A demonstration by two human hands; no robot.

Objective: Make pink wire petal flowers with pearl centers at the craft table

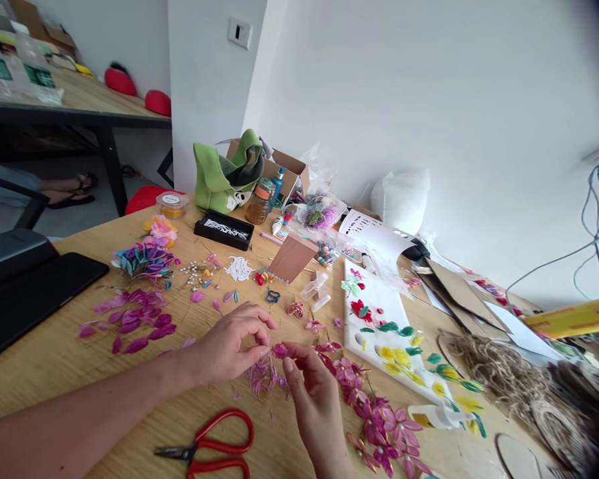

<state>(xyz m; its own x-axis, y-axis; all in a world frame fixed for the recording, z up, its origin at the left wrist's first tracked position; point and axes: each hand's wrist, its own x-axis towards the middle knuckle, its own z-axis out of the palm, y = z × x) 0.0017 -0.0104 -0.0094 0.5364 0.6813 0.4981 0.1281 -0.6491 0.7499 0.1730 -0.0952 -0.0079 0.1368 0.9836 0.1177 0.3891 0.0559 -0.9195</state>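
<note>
My right hand (315, 398) pinches a small magenta petal (280, 350) between thumb and fingertips, above the middle of the wooden table. Close to its left is my left hand (237, 342), fingers curled and thumb near the fingertips; whether they hold anything is too small to make out. Just below both hands lies a pile of thin pink-purple scraps (263, 376). Finished-looking magenta flowers (379, 422) with gold edges spread beside my right hand. Loose magenta petals (138, 319) lie left of my left forearm. Red-handled scissors (219, 442) rest near the front.
A white foam board (352, 319) with red, yellow and green petals lies at the right, near a glue bottle (436, 417) and twine (504, 372). A black tablet (34, 299) sits left. Behind stand a green bag (212, 179), a black tray (224, 229) and a jar (259, 203).
</note>
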